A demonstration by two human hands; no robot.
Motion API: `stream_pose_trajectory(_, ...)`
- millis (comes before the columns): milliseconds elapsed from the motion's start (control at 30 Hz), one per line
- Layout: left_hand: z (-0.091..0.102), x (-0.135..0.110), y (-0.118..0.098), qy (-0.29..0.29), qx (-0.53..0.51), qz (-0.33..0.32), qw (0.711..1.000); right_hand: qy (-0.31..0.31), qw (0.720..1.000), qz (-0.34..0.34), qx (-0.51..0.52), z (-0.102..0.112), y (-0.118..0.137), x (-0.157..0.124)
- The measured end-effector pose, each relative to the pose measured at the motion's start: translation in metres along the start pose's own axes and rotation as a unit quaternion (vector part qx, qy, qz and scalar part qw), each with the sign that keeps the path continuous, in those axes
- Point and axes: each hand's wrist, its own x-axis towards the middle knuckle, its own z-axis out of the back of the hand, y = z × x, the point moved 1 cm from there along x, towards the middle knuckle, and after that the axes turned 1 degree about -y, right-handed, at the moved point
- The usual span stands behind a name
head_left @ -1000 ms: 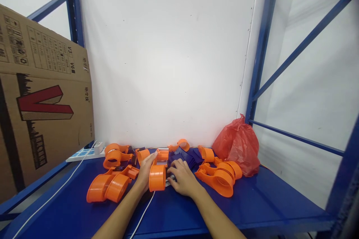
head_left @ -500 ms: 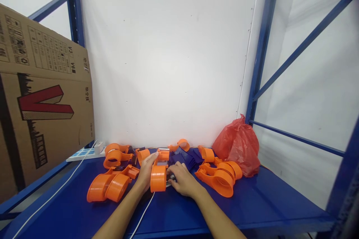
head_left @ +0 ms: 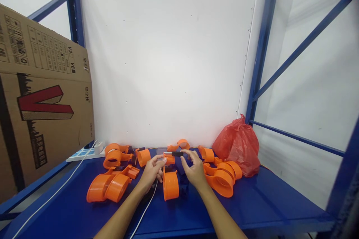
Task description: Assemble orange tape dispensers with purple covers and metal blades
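Orange dispenser (head_left: 171,185) has shifted rightward; raised right hand (head_left: 195,170) holds black piece (head_left: 177,154).

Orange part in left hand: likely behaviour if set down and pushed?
The orange part is likely stiff: its round end keeps a clean shape. Probably light, since the left hand seems to hold it just by fingers near one end. The curved end may rock, but the narrower extension would probably limit rolling.

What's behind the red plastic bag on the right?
The white wall and a blue upright show behind the red plastic bag. The upright's lower end, and anything directly behind the bag, are covered.
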Motion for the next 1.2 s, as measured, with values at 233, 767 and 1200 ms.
stream_pose_trajectory(233,-0.005,-0.006,-0.007,0.021,0.015,0.004,1.0,0.054,0.997,0.045,0.015,-0.005,0.007,-0.003)
stream_pose_trajectory(767,-0.006,-0.009,-0.009,0.046,0.023,0.0,0.999,0.07,0.997,0.033,-0.003,-0.011,0.009,-0.006)
stream_pose_trajectory(1200,0.0,-0.003,-0.004,0.006,0.02,-0.075,0.997,0.112,0.991,0.02,0.063,-0.008,0.012,-0.008)
